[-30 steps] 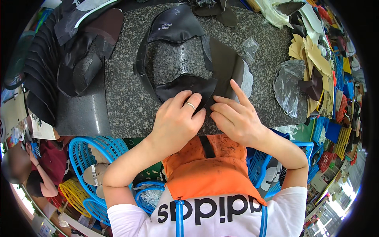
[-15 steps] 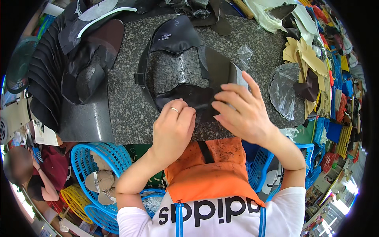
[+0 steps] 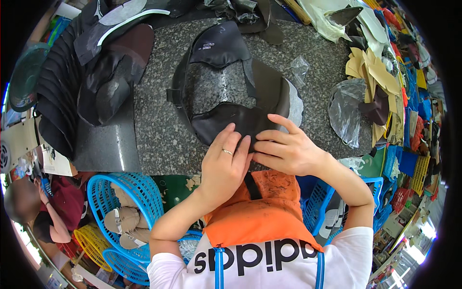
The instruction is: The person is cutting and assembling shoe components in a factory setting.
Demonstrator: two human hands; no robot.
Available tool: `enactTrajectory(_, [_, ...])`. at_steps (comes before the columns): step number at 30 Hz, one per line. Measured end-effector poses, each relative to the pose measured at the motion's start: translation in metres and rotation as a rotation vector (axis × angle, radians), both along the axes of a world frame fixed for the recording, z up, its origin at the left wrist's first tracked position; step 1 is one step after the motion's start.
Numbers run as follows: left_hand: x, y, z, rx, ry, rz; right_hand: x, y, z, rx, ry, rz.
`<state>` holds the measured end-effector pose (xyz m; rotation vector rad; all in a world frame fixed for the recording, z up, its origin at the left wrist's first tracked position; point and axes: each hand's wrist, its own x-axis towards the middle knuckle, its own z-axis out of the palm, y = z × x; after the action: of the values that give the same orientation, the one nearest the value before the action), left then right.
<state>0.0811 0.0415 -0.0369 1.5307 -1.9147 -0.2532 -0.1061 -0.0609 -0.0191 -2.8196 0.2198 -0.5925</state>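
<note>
A black leather shoe upper piece point(image 3: 226, 77) lies flat on the speckled granite slab point(image 3: 159, 135), shaped as a loop with a bare gap in its middle. My left hand point(image 3: 226, 161), with a ring on one finger, presses its fingertips on the piece's near edge. My right hand point(image 3: 288, 149) lies beside it, fingers spread over the same near edge and pointing left. Both hands touch the leather at the slab's front edge. An orange apron point(image 3: 260, 212) covers my lap below them.
Stacks of black leather pieces point(image 3: 96, 72) lie at the slab's left. Clear plastic bags point(image 3: 344, 108) and tan cut pieces point(image 3: 373, 72) sit at the right. Blue baskets point(image 3: 125, 207) stand below the slab, one holding tan soles. Another person point(image 3: 43, 216) sits at the lower left.
Both hands shifted slightly along the near edge of the leather piece; my right hand's fingers lowered flatter onto it. The view moved a little.
</note>
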Motion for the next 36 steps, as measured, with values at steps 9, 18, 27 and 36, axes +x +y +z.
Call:
enactTrajectory(9, [-0.026,-0.022,0.015,0.075,-0.021,-0.095,-0.022,-0.063,0.008,0.611,-0.063,-0.895])
enactTrajectory(18, [-0.036,-0.032,-0.002,0.180,-0.099,-0.082,-0.011,-0.058,0.021,1.115,-0.010,-0.926])
enactTrajectory(27, [-0.036,-0.033,-0.003,0.162,-0.063,-0.078,-0.026,-0.044,0.021,1.139,-0.051,-0.949])
enactTrajectory(36, [-0.038,-0.028,-0.007,-0.040,-0.179,-0.139,-0.023,-0.046,0.024,0.860,0.134,-0.943])
